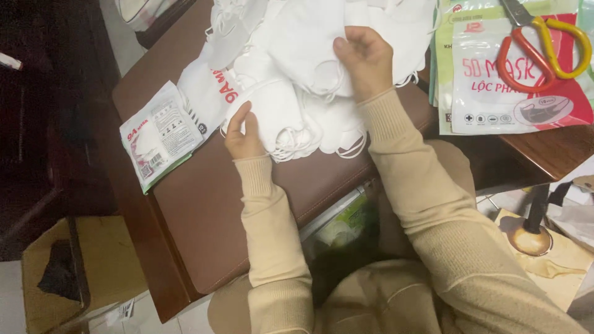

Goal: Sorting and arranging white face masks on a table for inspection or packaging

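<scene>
Fingers of the right hand pinch one white mask; left hand presses the loose pile. Beside it, one filled packet; most remain unpacked.

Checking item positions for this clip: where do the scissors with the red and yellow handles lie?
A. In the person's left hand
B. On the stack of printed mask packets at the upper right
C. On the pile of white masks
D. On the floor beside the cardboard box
B: the scissors rest on the mask packets at the upper right, away from both hands, which are on the white masks.
</scene>
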